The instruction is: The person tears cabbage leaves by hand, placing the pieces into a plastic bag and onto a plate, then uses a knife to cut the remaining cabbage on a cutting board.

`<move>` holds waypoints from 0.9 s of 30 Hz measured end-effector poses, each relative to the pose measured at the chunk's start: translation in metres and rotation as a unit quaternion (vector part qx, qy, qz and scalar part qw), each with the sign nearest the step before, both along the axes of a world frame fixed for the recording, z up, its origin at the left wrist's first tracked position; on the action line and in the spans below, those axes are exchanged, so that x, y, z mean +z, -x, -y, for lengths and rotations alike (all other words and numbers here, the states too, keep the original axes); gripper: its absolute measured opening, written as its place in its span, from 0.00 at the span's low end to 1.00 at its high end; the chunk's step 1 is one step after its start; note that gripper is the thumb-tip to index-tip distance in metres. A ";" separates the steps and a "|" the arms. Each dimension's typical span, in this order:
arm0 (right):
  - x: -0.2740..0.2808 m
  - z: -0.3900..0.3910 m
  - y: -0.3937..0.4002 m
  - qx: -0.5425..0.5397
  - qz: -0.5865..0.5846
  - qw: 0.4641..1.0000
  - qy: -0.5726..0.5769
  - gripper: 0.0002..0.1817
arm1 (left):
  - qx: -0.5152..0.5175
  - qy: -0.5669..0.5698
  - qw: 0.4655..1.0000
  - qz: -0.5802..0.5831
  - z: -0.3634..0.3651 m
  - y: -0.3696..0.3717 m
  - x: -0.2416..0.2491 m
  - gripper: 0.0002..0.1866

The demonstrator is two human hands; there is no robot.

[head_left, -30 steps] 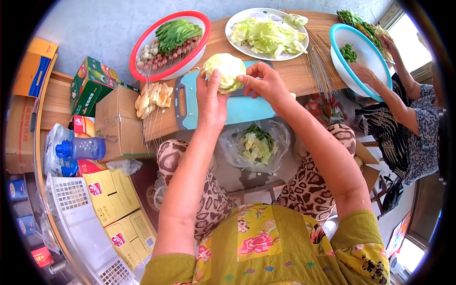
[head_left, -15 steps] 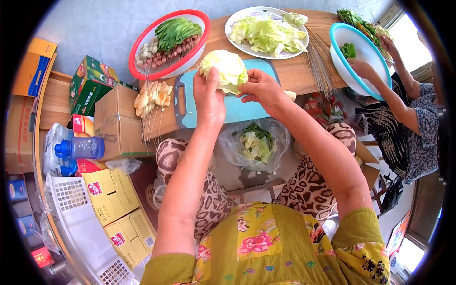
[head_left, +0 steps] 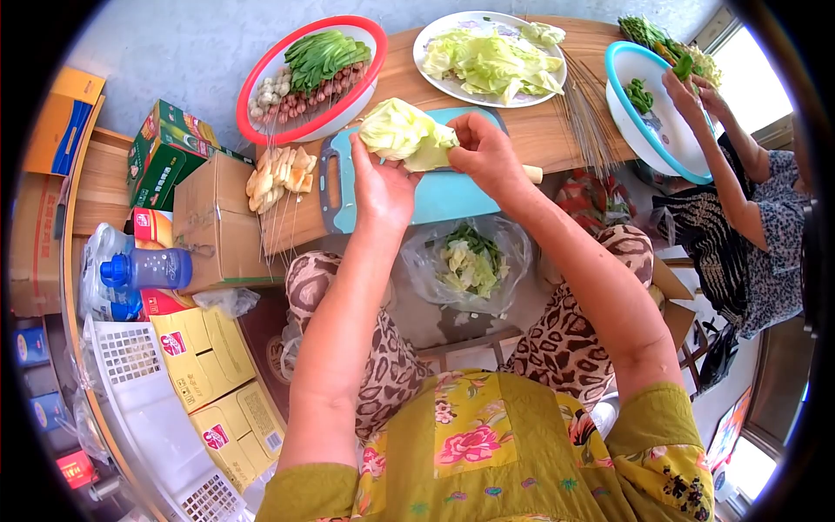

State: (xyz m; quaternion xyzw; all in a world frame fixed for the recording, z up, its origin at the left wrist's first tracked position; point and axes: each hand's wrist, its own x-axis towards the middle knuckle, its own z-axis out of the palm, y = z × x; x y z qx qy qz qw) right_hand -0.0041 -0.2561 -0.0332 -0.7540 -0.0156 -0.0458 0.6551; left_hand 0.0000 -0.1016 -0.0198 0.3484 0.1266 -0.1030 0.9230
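My left hand (head_left: 384,187) cups a pale green head of cabbage (head_left: 396,129) from below, above the light blue cutting board (head_left: 461,198). On the head's right side, my right hand (head_left: 484,152) pinches the edge of an outer leaf, which stands partly away from the head. A knife may lie on the board under the hands, but I cannot make it out. Behind the board, a white oval plate (head_left: 424,76) bears a heap of loose leaves (head_left: 496,65). Below the table edge, a clear plastic bag (head_left: 417,252) holds leaf scraps (head_left: 471,265).
A red-rimmed basin (head_left: 380,43) holds greens and skewered pieces. Skewered slices (head_left: 280,180) lie left of the board, and bare skewers (head_left: 587,113) lie to the right. Another person's hands (head_left: 691,96) hold greens by a blue-rimmed basin (head_left: 616,91). Cartons (head_left: 217,217) stand at left.
The cabbage head has tipped leftward in my left hand, and my right hand has drawn a leaf outward to the right. The other person's hands have risen out of the basin with greens.
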 end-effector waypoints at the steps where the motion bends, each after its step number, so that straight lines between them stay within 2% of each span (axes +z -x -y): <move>1: 0.002 0.000 0.001 0.000 0.000 1.000 0.000 0.14 | 0.000 0.000 1.000 0.000 -0.001 -0.002 -0.004 0.34; 7: 0.022 0.002 0.011 0.015 -0.010 1.000 0.004 0.10 | -0.063 0.044 0.997 0.030 -0.004 -0.003 -0.004 0.36; 9: 0.025 0.000 0.015 0.003 0.045 0.999 0.024 0.10 | -0.070 -0.050 0.996 -0.012 -0.005 -0.002 0.000 0.36; 10: 0.024 0.002 0.013 0.002 0.045 0.999 0.024 0.10 | -0.072 -0.050 0.996 -0.012 -0.005 -0.002 0.000 0.36; 12: 0.025 0.009 0.008 0.006 -0.045 0.998 -0.046 0.10 | -0.039 -0.135 0.990 0.005 -0.005 -0.001 0.003 0.36; 13: 0.026 0.010 0.008 0.006 -0.045 0.998 -0.046 0.10 | -0.039 -0.135 0.990 0.006 -0.003 0.001 0.006 0.36; 15: 0.029 0.013 0.008 0.005 -0.100 0.990 -0.099 0.10 | -0.016 -0.298 0.949 0.097 0.002 0.007 0.014 0.39; 16: 0.025 0.013 0.005 0.011 -0.091 0.991 -0.096 0.10 | -0.029 -0.322 0.939 0.114 0.003 0.010 0.017 0.43; 17: 0.025 0.014 0.006 0.012 -0.092 0.991 -0.096 0.10 | -0.029 -0.322 0.939 0.113 0.001 0.008 0.008 0.43; 19: 0.027 0.015 0.007 0.037 -0.058 0.994 -0.081 0.09 | -0.002 -0.420 0.885 0.204 0.000 0.002 -0.005 0.41; 20: 0.030 0.017 0.008 0.037 -0.058 0.994 -0.081 0.09 | -0.001 -0.420 0.885 0.203 -0.004 0.001 -0.010 0.41; 22: 0.043 0.020 0.012 0.004 -0.097 0.993 -0.064 0.09 | -0.056 -0.385 0.914 0.112 -0.005 0.003 0.005 0.38; 27: 0.033 0.027 0.004 -0.005 -0.093 0.994 -0.061 0.07 | -0.067 -0.368 0.920 0.118 -0.008 0.003 0.007 0.34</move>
